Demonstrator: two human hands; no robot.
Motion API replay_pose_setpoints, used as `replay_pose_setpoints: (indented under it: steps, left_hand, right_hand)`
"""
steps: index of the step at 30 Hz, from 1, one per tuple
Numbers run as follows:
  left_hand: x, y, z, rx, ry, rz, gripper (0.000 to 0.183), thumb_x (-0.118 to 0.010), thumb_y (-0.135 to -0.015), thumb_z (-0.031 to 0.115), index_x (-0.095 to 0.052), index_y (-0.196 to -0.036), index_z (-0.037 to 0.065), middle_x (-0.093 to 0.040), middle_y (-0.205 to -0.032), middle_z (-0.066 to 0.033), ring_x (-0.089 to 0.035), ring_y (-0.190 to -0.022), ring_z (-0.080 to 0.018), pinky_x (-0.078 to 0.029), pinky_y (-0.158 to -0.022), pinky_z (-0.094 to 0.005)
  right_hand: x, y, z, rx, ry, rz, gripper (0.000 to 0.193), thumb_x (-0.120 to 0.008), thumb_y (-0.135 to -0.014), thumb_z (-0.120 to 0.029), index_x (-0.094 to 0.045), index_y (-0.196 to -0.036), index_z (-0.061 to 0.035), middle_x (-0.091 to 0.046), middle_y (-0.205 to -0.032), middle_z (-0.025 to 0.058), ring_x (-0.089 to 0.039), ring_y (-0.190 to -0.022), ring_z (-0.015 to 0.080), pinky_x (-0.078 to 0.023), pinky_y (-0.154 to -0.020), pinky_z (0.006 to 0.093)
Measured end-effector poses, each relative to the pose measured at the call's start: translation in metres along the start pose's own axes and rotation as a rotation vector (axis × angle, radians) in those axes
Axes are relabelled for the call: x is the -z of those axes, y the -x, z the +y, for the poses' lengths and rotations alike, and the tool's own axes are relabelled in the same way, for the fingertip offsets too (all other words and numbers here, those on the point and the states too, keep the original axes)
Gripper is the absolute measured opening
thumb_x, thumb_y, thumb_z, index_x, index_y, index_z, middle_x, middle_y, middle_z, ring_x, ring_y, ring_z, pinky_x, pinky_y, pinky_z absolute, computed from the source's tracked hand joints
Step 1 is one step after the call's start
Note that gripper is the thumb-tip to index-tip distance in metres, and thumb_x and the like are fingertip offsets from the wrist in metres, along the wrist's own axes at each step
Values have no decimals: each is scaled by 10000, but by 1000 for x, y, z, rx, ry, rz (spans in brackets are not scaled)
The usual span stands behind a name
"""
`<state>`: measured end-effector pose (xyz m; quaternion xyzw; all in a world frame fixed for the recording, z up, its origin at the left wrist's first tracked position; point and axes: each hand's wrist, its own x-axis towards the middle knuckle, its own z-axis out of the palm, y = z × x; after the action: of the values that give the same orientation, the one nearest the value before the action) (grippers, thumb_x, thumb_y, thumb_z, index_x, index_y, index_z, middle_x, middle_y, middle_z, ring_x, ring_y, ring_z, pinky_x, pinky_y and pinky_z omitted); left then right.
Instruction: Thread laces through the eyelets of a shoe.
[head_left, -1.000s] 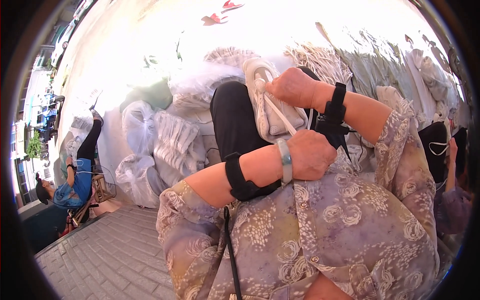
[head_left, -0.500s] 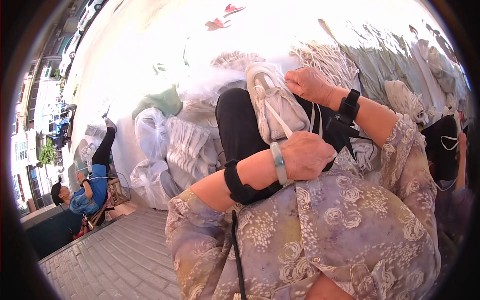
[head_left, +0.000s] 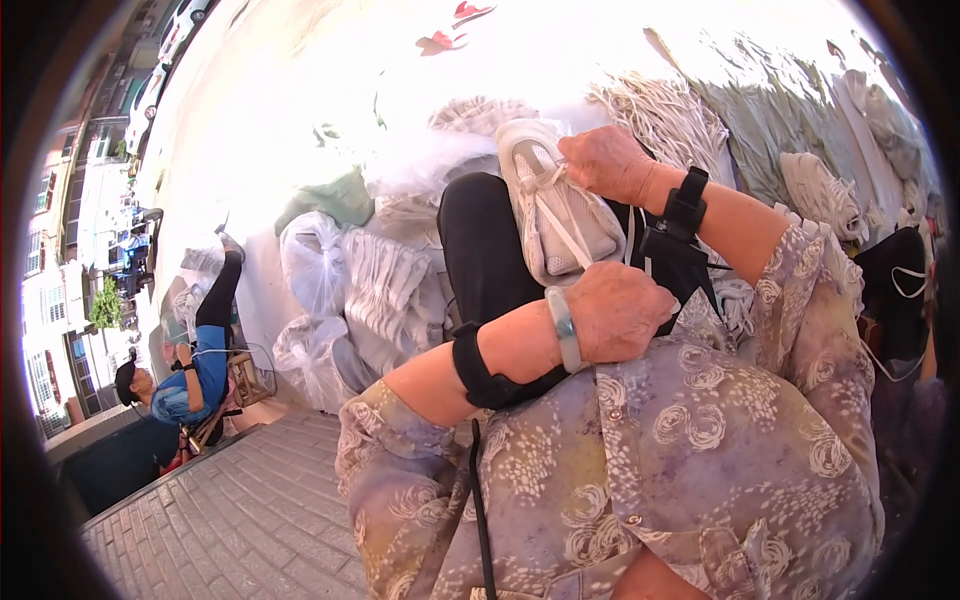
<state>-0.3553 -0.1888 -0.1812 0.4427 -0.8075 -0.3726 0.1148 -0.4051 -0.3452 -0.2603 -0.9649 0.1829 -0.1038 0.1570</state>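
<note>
A whitish sneaker (head_left: 598, 238) rests on my black-trousered lap, its toe toward me. From its eyelets a white shoelace (head_left: 566, 234) runs down to my left hand (head_left: 625, 312), which is closed around it below the toe. Beside the shoe's opening, my right hand (head_left: 608, 165) is pinched shut on lace at the upper edge; its fingertips are partly hidden. Another length of white lace hangs along the shoe's right side.
Tied clear plastic bags (head_left: 312, 260) and stacked pale shoes (head_left: 385, 285) lie to the left. Bundles of white laces (head_left: 665, 120) are spread at the far right, near another whitish bundle (head_left: 820, 195). A seated person (head_left: 195, 385) is at the far left.
My right hand has shifted slightly left, closer against the shoe's upper. The left hand stays below the toe, and the whole view has shifted a little.
</note>
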Motion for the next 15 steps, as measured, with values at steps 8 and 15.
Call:
replay_pose_setpoints:
  steps: [8, 15]
  left_hand:
    - [-3, -2, -5, -51, 59, 88, 165, -538, -820, 148, -563, -700, 37, -558, -646, -146, -561, -644, -357, -430, -562, -427]
    - [-4, -5, -6, -49, 49, 132, 113, -557, -807, 131, -578, -756, 33, -547, -638, -144, -554, -631, -342, -419, -552, -417]
  right_hand:
    - [-12, 24, 27, -430, -975, 93, 169, -545, -799, -162, -607, -807, -5, -534, -610, 33, -470, -600, 122, -417, -590, 267]
    - [-4, 22, 19, -688, -1203, -74, 112, -589, -738, -134, -634, -753, -32, -495, -596, -47, -386, -508, 52, -332, -457, 236]
